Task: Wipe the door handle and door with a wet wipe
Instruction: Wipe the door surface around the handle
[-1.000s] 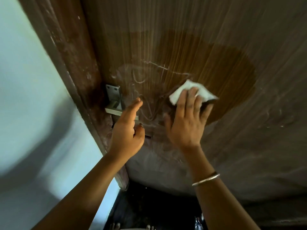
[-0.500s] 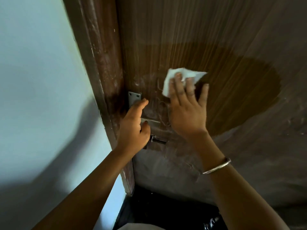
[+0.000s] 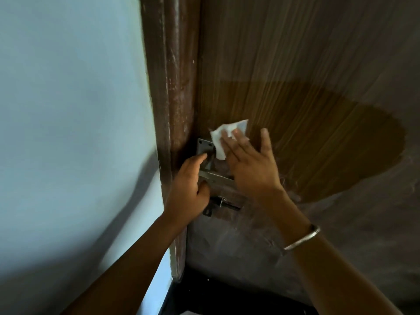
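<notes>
A brown wooden door (image 3: 306, 64) fills the right side, with a darker wet patch (image 3: 329, 144) across its middle. A metal door handle (image 3: 216, 177) with a grey plate (image 3: 203, 145) sits at the door's left edge. My left hand (image 3: 188, 192) grips the handle, index finger stretched up to the plate. My right hand (image 3: 252, 164) presses a white wet wipe (image 3: 221, 137) flat against the door, just right of the plate. Part of the handle is hidden behind both hands.
A dark brown door frame (image 3: 175, 87) runs down beside a pale blue wall (image 3: 68, 133) on the left. A small metal latch (image 3: 218, 204) sits below the handle. The floor (image 3: 227, 296) at the bottom is dark. A metal bangle (image 3: 302, 241) circles my right wrist.
My right hand has slid the wipe leftward across the door, from the wet patch to right beside the handle plate. The view has shifted to the left. My left hand stays on the handle.
</notes>
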A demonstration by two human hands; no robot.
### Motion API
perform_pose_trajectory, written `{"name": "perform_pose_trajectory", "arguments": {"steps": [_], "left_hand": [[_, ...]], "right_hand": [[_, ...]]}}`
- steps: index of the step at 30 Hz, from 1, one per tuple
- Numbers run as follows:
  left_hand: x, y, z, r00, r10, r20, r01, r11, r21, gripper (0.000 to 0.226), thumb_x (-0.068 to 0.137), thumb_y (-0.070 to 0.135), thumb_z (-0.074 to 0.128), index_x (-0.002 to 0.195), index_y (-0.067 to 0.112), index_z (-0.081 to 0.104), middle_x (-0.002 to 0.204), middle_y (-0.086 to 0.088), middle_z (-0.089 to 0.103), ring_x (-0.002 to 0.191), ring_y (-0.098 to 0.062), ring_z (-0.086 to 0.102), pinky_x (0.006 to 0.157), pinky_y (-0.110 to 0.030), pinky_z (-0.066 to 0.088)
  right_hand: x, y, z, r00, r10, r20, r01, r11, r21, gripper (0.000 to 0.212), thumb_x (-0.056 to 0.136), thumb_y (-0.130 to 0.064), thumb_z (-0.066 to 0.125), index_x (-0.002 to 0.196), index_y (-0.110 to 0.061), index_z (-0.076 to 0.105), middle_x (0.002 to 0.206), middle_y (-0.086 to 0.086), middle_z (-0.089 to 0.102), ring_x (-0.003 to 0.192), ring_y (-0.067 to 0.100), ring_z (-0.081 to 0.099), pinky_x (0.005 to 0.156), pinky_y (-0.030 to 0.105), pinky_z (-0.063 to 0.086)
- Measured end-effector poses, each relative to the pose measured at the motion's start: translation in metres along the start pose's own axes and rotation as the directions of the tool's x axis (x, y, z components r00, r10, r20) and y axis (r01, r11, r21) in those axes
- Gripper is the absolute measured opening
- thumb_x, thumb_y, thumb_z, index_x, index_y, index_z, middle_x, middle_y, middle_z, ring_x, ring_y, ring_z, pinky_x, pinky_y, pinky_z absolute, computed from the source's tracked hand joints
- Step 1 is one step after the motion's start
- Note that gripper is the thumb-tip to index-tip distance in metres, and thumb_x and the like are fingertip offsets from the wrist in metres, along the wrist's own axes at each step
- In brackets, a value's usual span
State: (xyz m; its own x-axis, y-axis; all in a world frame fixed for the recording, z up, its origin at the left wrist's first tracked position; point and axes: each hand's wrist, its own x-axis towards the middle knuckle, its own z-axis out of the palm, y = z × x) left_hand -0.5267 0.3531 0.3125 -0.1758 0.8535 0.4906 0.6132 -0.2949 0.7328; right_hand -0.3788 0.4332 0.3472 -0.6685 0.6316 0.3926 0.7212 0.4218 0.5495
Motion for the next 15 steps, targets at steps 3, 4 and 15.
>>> {"name": "perform_pose_trajectory", "arguments": {"steps": [3,4,15], "left_hand": [[0.002,-0.009,-0.005,0.997,-0.073,-0.006,0.073,0.997,-0.013,0.050,0.082,0.011,0.053,0.131,0.006,0.044,0.130,-0.016,0.052,0.118,-0.029,0.050,0.102,-0.038,0.040],[0.003,-0.009,-0.004,0.996,-0.088,-0.002,0.088,0.996,-0.022,0.050,0.082,0.014,0.053,0.130,0.006,0.044,0.129,-0.015,0.052,0.118,-0.027,0.049,0.101,-0.035,0.038],[-0.005,-0.034,0.001,0.985,-0.081,0.155,0.070,0.995,0.074,0.058,0.081,-0.003,0.058,0.134,0.014,0.042,0.138,-0.009,0.048,0.119,-0.026,0.052,0.102,-0.031,0.037]], "right_hand": [[0.015,0.007,-0.010,0.975,0.184,-0.121,-0.171,0.979,0.113,0.066,0.086,-0.028,0.041,0.147,-0.013,0.021,0.156,0.006,0.017,0.143,0.026,0.012,0.108,0.061,-0.006],[0.024,0.006,-0.012,0.982,0.149,-0.118,-0.138,0.985,0.099,0.068,0.086,-0.028,0.041,0.148,-0.013,0.019,0.157,0.006,0.015,0.143,0.027,0.009,0.108,0.061,-0.007],[0.009,-0.002,-0.007,0.988,0.125,-0.091,-0.118,0.990,0.075,0.061,0.087,-0.026,0.043,0.145,-0.014,0.029,0.154,0.004,0.025,0.143,0.025,0.015,0.108,0.059,-0.010]]}}
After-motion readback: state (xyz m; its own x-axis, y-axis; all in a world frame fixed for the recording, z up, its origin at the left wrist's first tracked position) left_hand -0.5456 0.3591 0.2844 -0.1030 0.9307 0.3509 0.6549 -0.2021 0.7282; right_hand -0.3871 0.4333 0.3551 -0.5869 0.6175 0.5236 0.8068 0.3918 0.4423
